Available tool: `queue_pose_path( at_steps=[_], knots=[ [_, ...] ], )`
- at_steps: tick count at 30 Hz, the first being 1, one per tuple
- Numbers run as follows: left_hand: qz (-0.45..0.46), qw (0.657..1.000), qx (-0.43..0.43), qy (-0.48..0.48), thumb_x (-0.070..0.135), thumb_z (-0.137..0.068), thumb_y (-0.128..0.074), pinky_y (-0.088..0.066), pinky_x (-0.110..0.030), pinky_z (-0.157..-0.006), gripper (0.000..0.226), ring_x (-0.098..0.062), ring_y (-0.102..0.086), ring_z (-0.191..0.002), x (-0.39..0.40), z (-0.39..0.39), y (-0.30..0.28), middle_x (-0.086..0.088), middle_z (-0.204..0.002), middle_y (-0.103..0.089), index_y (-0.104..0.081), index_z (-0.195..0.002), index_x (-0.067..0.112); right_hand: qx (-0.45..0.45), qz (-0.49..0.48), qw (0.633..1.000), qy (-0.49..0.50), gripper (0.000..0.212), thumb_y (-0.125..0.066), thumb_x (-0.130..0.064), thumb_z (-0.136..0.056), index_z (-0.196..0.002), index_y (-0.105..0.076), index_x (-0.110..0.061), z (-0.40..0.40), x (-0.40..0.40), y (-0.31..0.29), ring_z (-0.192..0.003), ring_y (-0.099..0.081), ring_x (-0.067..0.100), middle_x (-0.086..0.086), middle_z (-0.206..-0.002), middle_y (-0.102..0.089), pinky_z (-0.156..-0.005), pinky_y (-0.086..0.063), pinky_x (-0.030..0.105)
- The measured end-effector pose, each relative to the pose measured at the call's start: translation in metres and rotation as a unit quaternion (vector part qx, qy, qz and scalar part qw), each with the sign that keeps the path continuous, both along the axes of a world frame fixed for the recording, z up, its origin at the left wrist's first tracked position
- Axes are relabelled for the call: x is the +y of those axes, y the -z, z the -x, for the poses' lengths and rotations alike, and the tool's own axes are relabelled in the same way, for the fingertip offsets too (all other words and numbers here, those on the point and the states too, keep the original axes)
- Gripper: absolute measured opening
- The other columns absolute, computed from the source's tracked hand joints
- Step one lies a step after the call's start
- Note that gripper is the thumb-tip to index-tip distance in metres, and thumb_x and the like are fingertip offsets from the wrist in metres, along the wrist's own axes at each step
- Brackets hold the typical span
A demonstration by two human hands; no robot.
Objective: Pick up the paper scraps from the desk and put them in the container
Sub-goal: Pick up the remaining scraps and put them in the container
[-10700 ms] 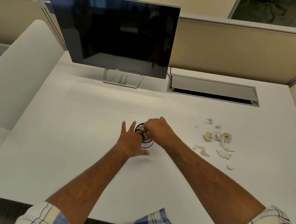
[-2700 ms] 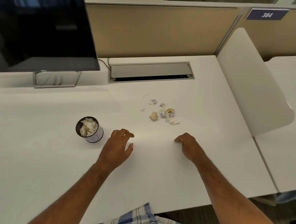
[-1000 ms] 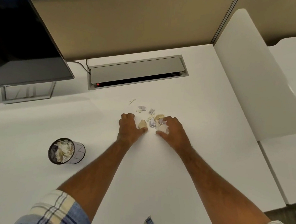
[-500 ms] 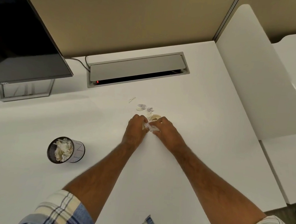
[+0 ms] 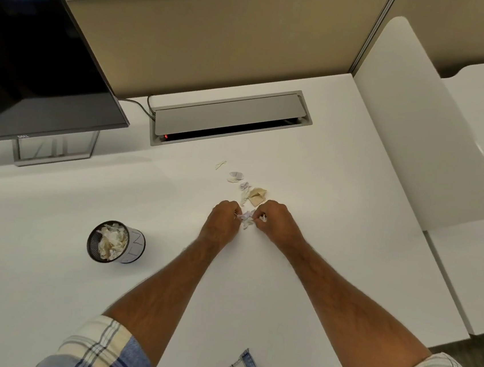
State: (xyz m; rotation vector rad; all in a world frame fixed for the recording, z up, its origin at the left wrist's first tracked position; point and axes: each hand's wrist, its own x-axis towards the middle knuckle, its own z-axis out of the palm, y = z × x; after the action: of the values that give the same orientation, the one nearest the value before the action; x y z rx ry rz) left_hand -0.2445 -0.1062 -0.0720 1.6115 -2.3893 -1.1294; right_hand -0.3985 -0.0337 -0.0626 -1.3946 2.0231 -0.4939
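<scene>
Since a moment ago, both my hands closed together: left hand (image 5: pixel 222 218) and right hand (image 5: pixel 275 221) fingers pinch paper scraps (image 5: pixel 248 215) on the surface (image 5: pixel 320 221); container (image 5: pixel 115 242) well left.

Two hands are showing: the left hand (image 5: pixel 222 217) and the right hand (image 5: pixel 276 222), each gripping crumpled paper scraps (image 5: pixel 248 214) bunched between them; the number of scraps in that bunch is not countable. Just beyond the hands, about five loose scraps (image 5: pixel 256 196) are lying on the one white desk (image 5: pixel 300 273): one tan folded piece, three small pale or lilac bits, and one thin sliver farthest away. To the left of the left hand, one mesh container (image 5: pixel 116 242) is standing, holding an uncountable wad of scraps. Beyond the hands, one cable hatch (image 5: pixel 229 118) is lying, and farther left one monitor (image 5: pixel 35 60) is standing.
</scene>
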Motion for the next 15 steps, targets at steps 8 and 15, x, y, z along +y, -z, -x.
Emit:
queue_pose_path(
  at_steps=[8, 15],
  knots=[
    [-0.021, 0.994, 0.052, -0.096, 0.013, -0.092, -0.065, -0.036, -0.012, -0.056, 0.008, -0.016, -0.058, -0.079, 0.01, -0.036, -0.014, 0.002, -0.088, -0.065, -0.066, -0.084, 0.011, -0.05, 0.046, 0.994, 0.091, 0.007, -0.074, -0.008, -0.08, -0.084, -0.08, -0.01, 0.005, 0.027, -0.003, -0.081, -0.062, 0.004, -0.003, -0.092, -0.077, -0.069, -0.04, 0.005],
    [0.005, 0.979, 0.115, -0.167, 0.034, -0.095, -0.069, -0.039, -0.016, -0.064, 0.016, -0.006, -0.058, -0.081, 0.02, -0.08, -0.049, 0.008, -0.091, -0.065, -0.066, -0.09, 0.019, -0.104, 0.067, 0.984, 0.129, 0.003, -0.08, -0.013, -0.079, -0.08, -0.08, -0.016, -0.004, 0.038, -0.01, -0.07, -0.061, -0.017, -0.015, -0.078, -0.073, -0.064, -0.041, 0.003]
  ],
)
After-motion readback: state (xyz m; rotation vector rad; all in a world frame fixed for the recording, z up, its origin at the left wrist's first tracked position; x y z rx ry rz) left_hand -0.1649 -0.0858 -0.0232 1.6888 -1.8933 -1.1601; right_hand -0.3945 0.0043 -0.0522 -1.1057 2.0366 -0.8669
